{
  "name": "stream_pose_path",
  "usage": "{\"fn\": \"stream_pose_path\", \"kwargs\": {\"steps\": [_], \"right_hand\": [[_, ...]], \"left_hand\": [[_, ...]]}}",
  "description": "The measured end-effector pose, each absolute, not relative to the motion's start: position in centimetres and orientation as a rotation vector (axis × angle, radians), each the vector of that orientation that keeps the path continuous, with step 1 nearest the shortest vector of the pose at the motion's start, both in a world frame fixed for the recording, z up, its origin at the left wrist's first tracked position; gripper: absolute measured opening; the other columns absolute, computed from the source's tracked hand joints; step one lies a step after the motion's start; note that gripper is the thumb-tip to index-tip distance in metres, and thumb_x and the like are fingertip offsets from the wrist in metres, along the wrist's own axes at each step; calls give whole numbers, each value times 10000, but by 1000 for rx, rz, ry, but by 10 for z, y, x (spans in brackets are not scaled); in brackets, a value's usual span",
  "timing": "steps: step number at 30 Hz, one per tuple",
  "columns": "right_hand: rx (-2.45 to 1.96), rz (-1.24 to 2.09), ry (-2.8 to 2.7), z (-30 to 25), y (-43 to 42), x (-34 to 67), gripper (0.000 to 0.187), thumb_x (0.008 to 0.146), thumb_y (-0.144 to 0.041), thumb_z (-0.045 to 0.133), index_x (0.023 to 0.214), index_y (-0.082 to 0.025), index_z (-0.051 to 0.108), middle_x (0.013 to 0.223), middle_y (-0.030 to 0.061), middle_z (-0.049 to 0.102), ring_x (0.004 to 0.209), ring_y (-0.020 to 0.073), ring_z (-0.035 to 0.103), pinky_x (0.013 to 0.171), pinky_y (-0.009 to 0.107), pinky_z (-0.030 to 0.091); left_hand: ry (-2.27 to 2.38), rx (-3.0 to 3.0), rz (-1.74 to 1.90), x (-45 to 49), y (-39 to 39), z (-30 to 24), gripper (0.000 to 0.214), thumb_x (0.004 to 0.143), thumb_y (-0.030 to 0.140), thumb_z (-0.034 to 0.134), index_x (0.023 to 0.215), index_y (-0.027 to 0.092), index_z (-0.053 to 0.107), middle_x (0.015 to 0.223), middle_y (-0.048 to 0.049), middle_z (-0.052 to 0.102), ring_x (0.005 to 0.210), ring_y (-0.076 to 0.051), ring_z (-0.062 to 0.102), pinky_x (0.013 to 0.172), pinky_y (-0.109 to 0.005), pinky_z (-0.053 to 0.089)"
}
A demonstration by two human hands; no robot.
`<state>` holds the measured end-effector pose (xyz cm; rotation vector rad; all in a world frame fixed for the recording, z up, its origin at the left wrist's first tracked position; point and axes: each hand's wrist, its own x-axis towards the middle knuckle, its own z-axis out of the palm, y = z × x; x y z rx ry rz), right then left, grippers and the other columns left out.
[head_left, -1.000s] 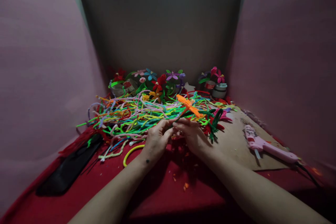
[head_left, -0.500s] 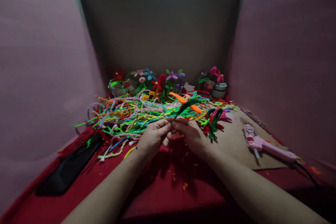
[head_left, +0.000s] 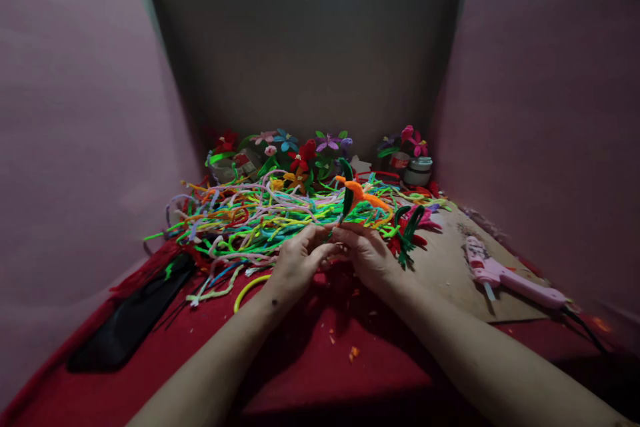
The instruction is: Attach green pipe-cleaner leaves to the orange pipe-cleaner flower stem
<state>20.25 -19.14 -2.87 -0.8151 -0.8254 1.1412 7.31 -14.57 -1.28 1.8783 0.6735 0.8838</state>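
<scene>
A dark green pipe-cleaner leaf point(head_left: 348, 193) stands nearly upright above my fingertips. My right hand point(head_left: 367, 250) is closed in a pinch at its lower end. Close against it, my left hand point(head_left: 303, 257) has bent fingers and its thumb reaching to the right fingertips; whatever it grips is hidden. Right behind the leaf is an orange fuzzy petal piece point(head_left: 370, 198); whether the two are joined I cannot tell. Under and beyond both hands spreads a tangled heap of coloured pipe cleaners point(head_left: 265, 213).
A pink glue gun point(head_left: 515, 283) lies on a cardboard sheet point(head_left: 445, 273) at right. Dark green looped pieces point(head_left: 410, 230) are beside my right hand. At left lies a black flat object point(head_left: 127, 320). Finished flowers point(head_left: 327, 142) and a jar point(head_left: 419, 171) line the back. Orange scraps point(head_left: 354, 353) dot the red cloth point(head_left: 310, 373).
The green leaf has swung from leaning right to nearly upright. The orange piece behind it now shows a different, bent outline. My left fingers have shifted, with the thumb lower.
</scene>
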Motion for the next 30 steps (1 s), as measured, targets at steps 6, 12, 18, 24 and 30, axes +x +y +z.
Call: {"fn": "stream_pose_path", "kwargs": {"steps": [6,12,18,24,30], "right_hand": [[-875,1043,-957,-25,-195,199,220,691,-316,664,834,-156,709,730,26,656,698,154,590,667,288,473],[-876,981,-1085,-22,-197,199,209,753,-343,600,830,-181,707,712,16,646,662,142,556,642,277,456],[-971,1004,-1110,-13,-201,199,196,769,-294,552,804,-167,697,590,-4,592,596,122,533,604,252,437],[-852,1091,-1080,-21,-198,202,273,750,-319,580,951,-163,679,644,17,609,639,149,567,611,284,467],[-859,1068,-1050,-26,-197,200,217,729,-315,602,857,-164,692,654,17,616,648,152,572,648,297,470]], "left_hand": [[752,2317,1113,68,-149,-24,140,830,247,485,847,205,617,730,-6,635,653,-122,572,620,-227,415],[693,1785,951,72,-149,-15,175,799,345,532,818,189,611,594,36,562,426,-83,489,410,-200,382],[607,1542,810,74,-148,-9,201,775,345,577,728,150,563,527,43,557,358,-65,494,390,-179,359],[453,1329,701,72,-142,-12,221,767,335,606,690,136,550,516,49,530,332,-23,416,381,-155,365],[433,1202,546,68,-140,-7,268,728,329,655,902,138,583,526,65,504,311,-14,352,349,-158,351]]}}
